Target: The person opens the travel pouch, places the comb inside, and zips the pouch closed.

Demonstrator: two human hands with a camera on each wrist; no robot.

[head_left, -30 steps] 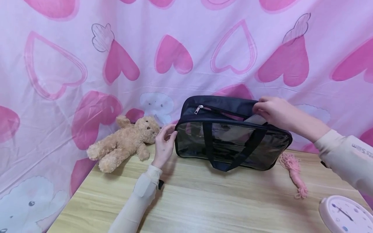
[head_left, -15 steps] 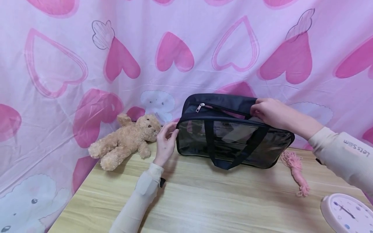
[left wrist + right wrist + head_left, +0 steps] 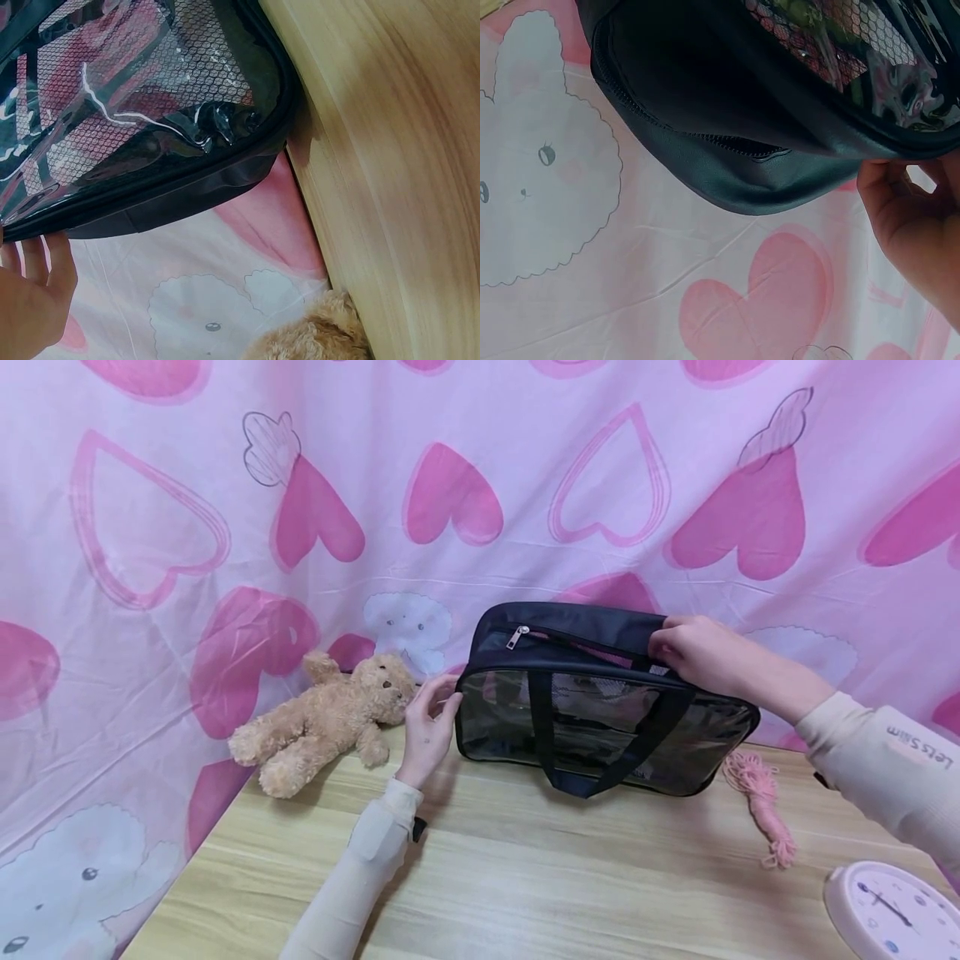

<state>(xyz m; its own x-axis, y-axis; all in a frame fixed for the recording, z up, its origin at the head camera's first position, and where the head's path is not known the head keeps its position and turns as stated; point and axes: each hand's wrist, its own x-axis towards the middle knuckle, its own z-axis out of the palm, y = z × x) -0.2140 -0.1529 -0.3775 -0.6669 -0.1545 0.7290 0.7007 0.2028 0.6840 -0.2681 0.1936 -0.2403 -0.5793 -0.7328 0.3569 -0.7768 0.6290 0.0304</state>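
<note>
A black handbag [image 3: 498,647] with clear front panel and dark strap handle stands upright on the table. Its top zipper is undone, with the silver zipper pull [image 3: 517,637] at the left end. My left hand [image 3: 429,731] holds the bag's left edge between thumb and fingers. At the right of the top opening, my right hand [image 3: 701,652] grips the rim with curled fingers; the fingertips are partly hidden. Mesh-patterned material [image 3: 120,67] shows through the clear panel in the left wrist view. In the right wrist view, thumb and finger [image 3: 889,187] meet at the bag's edge.
Left of the bag a tan teddy bear [image 3: 322,718] lies on its back. A pink yarn bundle [image 3: 761,810] lies to the right, and a round white clock [image 3: 892,910] sits at the front right corner. A pink heart-print curtain [image 3: 450,560] hangs behind the wooden table [image 3: 525,868].
The grey serrated-edged piece under my right hand has gone down into the bag's opening. The right hand has shifted slightly; the left hand keeps its hold.
</note>
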